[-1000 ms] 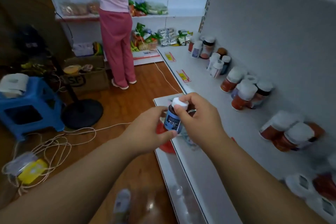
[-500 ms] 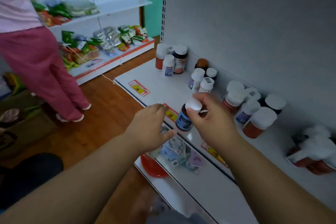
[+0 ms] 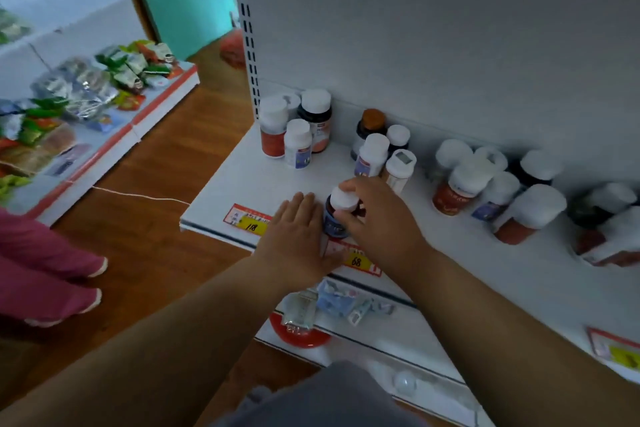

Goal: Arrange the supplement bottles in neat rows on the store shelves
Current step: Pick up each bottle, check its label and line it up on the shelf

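My right hand (image 3: 377, 218) grips a small dark bottle with a blue label and white cap (image 3: 337, 215), standing at the front edge of the white shelf (image 3: 249, 180). Beside it on the left, my left hand (image 3: 298, 236) lies flat with fingers straight, over the shelf's front edge. Behind stand groups of supplement bottles: a far-left cluster (image 3: 294, 128), a middle cluster (image 3: 381, 149), and a right group (image 3: 491, 184) with white caps and orange or blue labels. More bottles (image 3: 609, 225) lie blurred at the far right.
Red and yellow price tags (image 3: 247, 218) line the shelf's front edge. A lower shelf (image 3: 381, 329) holds small packets and a red dish (image 3: 301, 336). Another person's pink trousers (image 3: 41, 263) are at the left on the wooden floor. A snack shelf (image 3: 86, 107) stands beyond.
Both hands moved forward and down to the shelf; the blue-labelled bottle went from mid-air to the shelf's front edge. My left hand flattened beside it. The view swung right toward the shelf.
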`<state>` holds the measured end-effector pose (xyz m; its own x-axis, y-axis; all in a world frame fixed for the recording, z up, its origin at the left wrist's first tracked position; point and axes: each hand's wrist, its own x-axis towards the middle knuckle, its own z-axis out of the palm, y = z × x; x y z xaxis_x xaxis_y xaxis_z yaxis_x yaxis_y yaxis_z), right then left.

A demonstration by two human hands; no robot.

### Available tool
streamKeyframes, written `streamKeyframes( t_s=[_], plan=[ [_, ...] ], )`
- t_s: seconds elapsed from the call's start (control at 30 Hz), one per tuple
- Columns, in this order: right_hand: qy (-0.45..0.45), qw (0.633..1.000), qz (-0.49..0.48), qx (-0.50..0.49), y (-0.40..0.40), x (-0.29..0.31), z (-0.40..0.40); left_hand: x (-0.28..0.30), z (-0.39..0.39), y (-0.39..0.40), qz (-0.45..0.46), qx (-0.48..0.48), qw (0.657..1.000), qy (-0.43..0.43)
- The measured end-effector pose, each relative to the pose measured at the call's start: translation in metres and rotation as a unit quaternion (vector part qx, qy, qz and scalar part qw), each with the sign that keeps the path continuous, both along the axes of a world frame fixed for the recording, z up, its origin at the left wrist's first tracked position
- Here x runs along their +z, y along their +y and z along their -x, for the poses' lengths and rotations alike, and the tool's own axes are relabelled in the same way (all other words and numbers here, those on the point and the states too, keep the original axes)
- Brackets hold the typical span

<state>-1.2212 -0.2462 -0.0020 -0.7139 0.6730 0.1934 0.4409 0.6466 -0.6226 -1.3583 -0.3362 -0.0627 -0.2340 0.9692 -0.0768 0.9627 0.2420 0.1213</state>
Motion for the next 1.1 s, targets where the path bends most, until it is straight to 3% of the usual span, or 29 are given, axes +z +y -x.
streamKeyframes(
  t_s=[0.2,0.47,0.63,0.83,1.1],
  plan=[
    [-0.021,0.998,0.000,-0.067,-0.014,0.002,0.004,-0.011,0.000,0.000,0.004,-0.020,1.000,0.017],
    [-0.038,0.992,-0.027,-0.118,-0.028,0.000,0.008,0.015,0.014,-0.010,0.025,-0.072,0.997,-0.030],
    [0.066,0.969,-0.104,-0.213,-0.058,0.009,-0.022,0.030,-0.007,-0.066,-0.109,-0.119,0.986,-0.032],
    [0.078,0.948,-0.145,-0.273,-0.092,0.024,-0.139,0.048,-0.114,-0.051,-0.127,-0.223,0.963,-0.078],
    [0.056,0.880,-0.141,-0.449,-0.143,0.041,-0.395,0.068,-0.369,-0.017,-0.149,-0.356,0.912,-0.140]
  ],
)
